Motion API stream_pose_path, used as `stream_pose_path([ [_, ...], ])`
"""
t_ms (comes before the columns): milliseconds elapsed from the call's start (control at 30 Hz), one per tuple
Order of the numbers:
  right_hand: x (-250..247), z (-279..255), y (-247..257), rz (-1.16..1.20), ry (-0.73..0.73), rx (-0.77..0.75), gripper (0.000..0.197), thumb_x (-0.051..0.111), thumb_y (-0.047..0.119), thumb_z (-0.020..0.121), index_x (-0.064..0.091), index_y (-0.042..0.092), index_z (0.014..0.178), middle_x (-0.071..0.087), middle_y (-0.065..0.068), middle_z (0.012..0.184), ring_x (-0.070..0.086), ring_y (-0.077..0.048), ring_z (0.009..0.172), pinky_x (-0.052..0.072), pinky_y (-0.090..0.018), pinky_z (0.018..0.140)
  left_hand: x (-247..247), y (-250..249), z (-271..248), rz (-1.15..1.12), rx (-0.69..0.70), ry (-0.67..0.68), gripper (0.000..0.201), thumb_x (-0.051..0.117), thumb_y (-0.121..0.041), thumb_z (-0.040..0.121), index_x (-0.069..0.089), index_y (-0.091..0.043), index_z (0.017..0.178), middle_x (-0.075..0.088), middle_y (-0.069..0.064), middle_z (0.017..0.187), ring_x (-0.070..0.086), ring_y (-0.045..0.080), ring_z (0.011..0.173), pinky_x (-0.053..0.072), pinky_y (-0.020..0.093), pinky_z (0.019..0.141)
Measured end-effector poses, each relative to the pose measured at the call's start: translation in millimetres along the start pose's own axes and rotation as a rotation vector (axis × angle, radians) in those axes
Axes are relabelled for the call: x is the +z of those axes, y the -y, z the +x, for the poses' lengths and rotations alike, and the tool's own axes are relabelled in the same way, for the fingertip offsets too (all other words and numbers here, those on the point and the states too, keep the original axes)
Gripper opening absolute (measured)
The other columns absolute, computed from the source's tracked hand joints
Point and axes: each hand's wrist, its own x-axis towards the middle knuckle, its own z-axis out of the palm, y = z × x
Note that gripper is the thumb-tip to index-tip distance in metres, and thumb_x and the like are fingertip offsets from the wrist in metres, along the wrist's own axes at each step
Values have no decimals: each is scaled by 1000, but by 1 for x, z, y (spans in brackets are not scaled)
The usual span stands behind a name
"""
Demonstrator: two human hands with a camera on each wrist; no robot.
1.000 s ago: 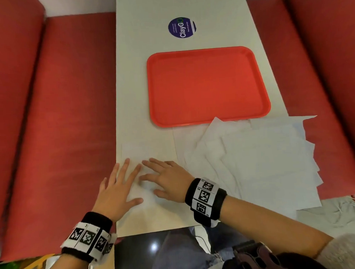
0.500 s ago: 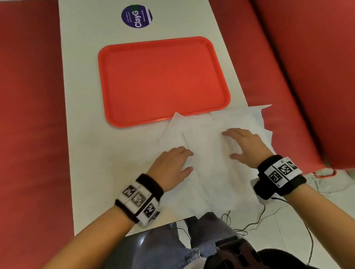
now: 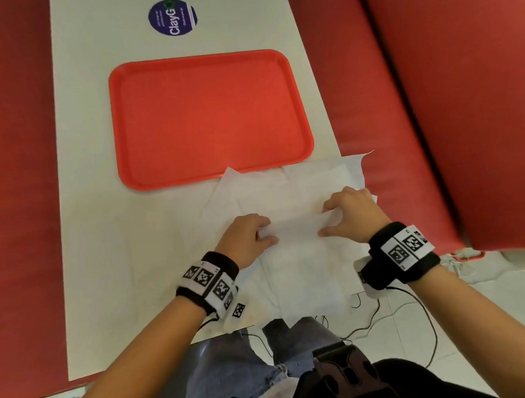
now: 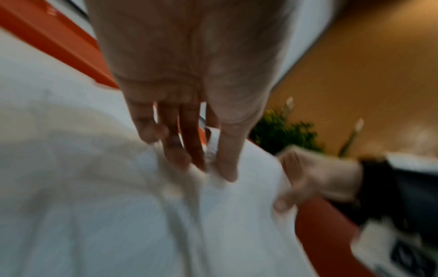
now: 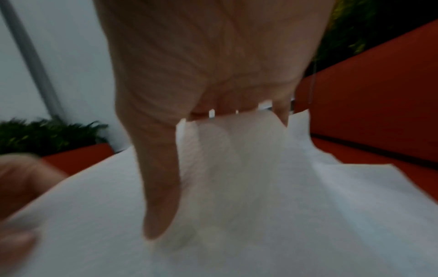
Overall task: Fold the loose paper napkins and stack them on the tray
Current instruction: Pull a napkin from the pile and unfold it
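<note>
A red tray (image 3: 210, 117) lies bare on the white table (image 3: 81, 86). Just in front of it, at the table's right edge, lies a loose pile of white paper napkins (image 3: 299, 194), partly overhanging. My left hand (image 3: 267, 233) pinches the top napkin (image 3: 298, 227) at its left side; the left wrist view shows the paper bunched under the fingertips (image 4: 180, 159). My right hand (image 3: 324, 222) pinches the same napkin at its right side, and its edge (image 5: 232, 150) rises between thumb (image 5: 161, 187) and fingers. A faint flat sheet (image 3: 144, 262) seems to lie left of my left hand.
Red bench seats (image 3: 19, 177) flank the table on both sides, the right one (image 3: 430, 103) close to the pile. A round blue ClayGo sticker (image 3: 173, 17) sits beyond the tray. Thin cables (image 3: 378, 317) trail over the floor below the table's near edge.
Both hands left the flat sheet at the table's near left and moved right onto the pile. Their fingers, flat half a second ago, now curl and pinch the top napkin.
</note>
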Motion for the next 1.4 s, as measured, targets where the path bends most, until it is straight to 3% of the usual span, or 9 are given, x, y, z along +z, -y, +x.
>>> stream_pose_path([
  [167, -11, -11, -13, 551, 129, 46, 25, 89, 20, 63, 72, 27, 79, 71, 12, 76, 66, -1, 72, 44, -10, 65, -34, 1, -18, -502, -5, 106, 12, 63, -18, 93, 61, -13, 82, 64, -5, 80, 64, 12, 79, 49, 23, 71],
  [433, 7, -16, 36, 1290, 175, 67, 58, 74, 11, 81, 45, 18, 130, 72, -13, 111, 69, -27, 99, 55, -41, 87, -63, 21, -50, -786, -279, -133, 26, 46, -33, 101, 58, -16, 115, 68, 2, 100, 66, 21, 87, 57, 36, 67],
  [600, 6, -11, 65, 1295, 91, -14, 69, 69, -2, 84, 30, 29, 132, 73, -4, 72, 66, -17, 63, 53, -26, 64, -69, 35, -70, -785, -361, -305, 60, 60, -42, 92, 33, -23, 142, 59, 1, 113, 66, 12, 89, 56, 28, 70],
  [667, 3, -12, 74, 1299, 25, -33, 62, 67, -1, 86, 29, 25, 128, 69, -7, 67, 63, -21, 58, 51, -24, 58, -71, 37, -80, -810, -281, -335, 67, 71, -19, 86, 29, -29, 137, 70, 6, 99, 70, 9, 74, 53, 20, 58],
  [833, 2, -14, 88, 1331, -135, -57, 26, 64, 1, 89, 42, 12, 99, 58, -25, 71, 60, -28, 61, 51, -31, 56, -72, 44, -102, -897, -110, -400, 108, 76, 9, 71, 21, -49, 143, 73, 20, 98, 72, 29, 91, 59, 37, 78],
  [933, 7, -14, 95, 1245, -179, -121, 8, 63, -2, 88, 68, 4, 87, 70, -6, 85, 65, -21, 81, 51, -30, 74, -74, 41, -113, -884, -47, -469, 78, 74, 8, 75, 48, -31, 138, 74, 8, 83, 71, 15, 80, 57, 24, 75],
  [1100, 5, -15, 113, 1183, -1, -192, 47, 81, -1, 69, 70, 10, 113, 69, 1, 115, 64, -6, 108, 51, -19, 91, -77, 51, -134, -677, -48, -583, 35, 82, -12, 67, 75, -10, 102, 70, -5, 76, 57, 8, 69, 50, 18, 71],
  [1267, -3, 3, 134, 937, 31, -218, 30, 87, 9, 65, 78, 19, 92, 74, -7, 90, 60, -32, 74, 52, -40, 74, -86, 62, -162, -512, -67, -711, 26, 83, -22, 66, 78, -19, 91, 65, -9, 70, 53, 8, 67, 50, 23, 68],
  [1400, -22, 26, 165, 741, -3, -340, 11, 83, 16, 73, 78, 24, 78, 70, 1, 82, 50, -15, 65, 42, -29, 64, -90, 78, -182, -466, -110, -806, 12, 83, -17, 70, 79, -21, 80, 62, 0, 79, 56, 10, 70, 47, 20, 62],
])
